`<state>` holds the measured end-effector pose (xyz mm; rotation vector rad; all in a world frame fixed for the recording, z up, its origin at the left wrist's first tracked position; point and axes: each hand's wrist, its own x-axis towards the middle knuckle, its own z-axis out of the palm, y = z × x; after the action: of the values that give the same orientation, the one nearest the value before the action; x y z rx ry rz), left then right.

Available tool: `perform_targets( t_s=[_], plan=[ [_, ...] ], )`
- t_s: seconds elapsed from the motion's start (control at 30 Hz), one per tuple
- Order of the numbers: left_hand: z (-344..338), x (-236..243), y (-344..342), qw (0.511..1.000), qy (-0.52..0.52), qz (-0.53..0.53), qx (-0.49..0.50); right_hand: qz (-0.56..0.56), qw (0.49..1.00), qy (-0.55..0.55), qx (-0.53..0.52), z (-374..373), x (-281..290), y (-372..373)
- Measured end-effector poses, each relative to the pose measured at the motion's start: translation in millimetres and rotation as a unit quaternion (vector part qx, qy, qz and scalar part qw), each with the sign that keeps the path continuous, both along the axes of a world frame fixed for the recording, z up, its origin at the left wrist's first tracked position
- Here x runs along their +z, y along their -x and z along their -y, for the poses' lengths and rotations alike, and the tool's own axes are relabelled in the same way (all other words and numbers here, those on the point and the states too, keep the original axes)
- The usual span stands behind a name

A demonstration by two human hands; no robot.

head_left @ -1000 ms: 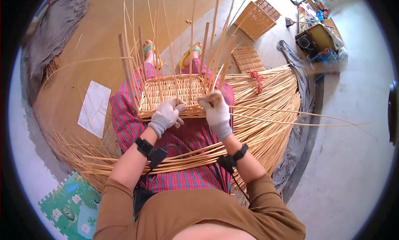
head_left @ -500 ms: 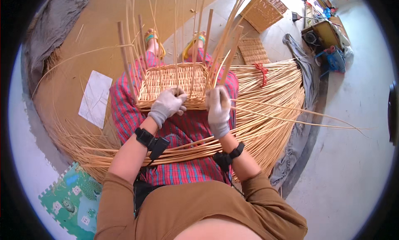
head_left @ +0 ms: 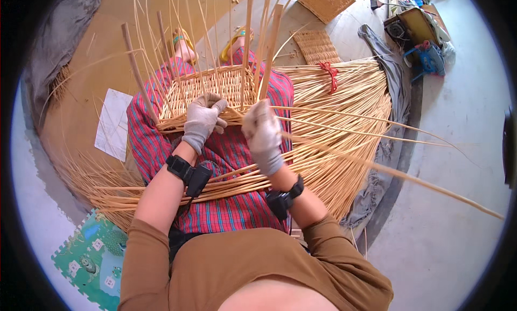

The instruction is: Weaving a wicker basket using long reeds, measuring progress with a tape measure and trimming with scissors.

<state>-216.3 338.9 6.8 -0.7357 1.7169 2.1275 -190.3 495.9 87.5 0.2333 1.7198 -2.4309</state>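
1. A green foam mat (head_left: 89,251) is lying at the near left, and a white sheet of paper (head_left: 113,125) is lying on the floor beyond it.
2. The half-woven wicker basket (head_left: 207,90) is resting on the person's lap, over a red checked cloth (head_left: 226,203). Its flat base is tightly plaited from pale straw-coloured canes, and thin upright stakes are rising from its rim and fanning toward the far side.
3. The left hand (head_left: 203,119), in a grey glove, is pressing on the basket's near edge, its grip curling closed over the woven rim.
4. The right hand (head_left: 263,134), also gloved, is sitting just beside it at the same edge, its grip closing on a long cane (head_left: 377,168) that is stretching away to the near right.
5. A thick bundle of loose canes (head_left: 344,111), tied with a red band, is lying to the right.
6. A small woven mat (head_left: 318,46) and a finished wicker basket (head_left: 328,1) are lying at the far right.
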Motion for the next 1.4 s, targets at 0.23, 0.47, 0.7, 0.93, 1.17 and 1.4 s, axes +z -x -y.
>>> perform_targets(
  t_s=[0.23, 0.47, 0.7, 0.93, 1.17, 1.4],
  plan=[
    [-8, 34, 5, 0.908, 0.158, -0.379, 0.082, -0.113, 0.981, 0.152, -0.037, -94, -46, 4],
    [-55, 30, 35, 0.977, 0.089, 0.049, -0.187, -0.104, 0.702, -0.704, -0.028, -165, -27, 33],
    [-48, 4, 20, 0.979, 0.035, -0.026, -0.198, 0.109, 0.966, -0.211, 0.099, -189, -56, 90],
    [-67, -3, 15, 0.984, 0.129, -0.041, -0.120, -0.363, 0.748, -0.552, 0.061, -51, 13, 168],
    [-62, 22, 16, 0.986, 0.117, -0.073, -0.089, -0.140, 0.942, -0.278, 0.129, -91, -3, 171],
    [-6, 73, -15, 0.633, 0.665, -0.327, -0.223, -0.318, 0.649, -0.689, 0.050, -100, 2, 61]
  ],
)
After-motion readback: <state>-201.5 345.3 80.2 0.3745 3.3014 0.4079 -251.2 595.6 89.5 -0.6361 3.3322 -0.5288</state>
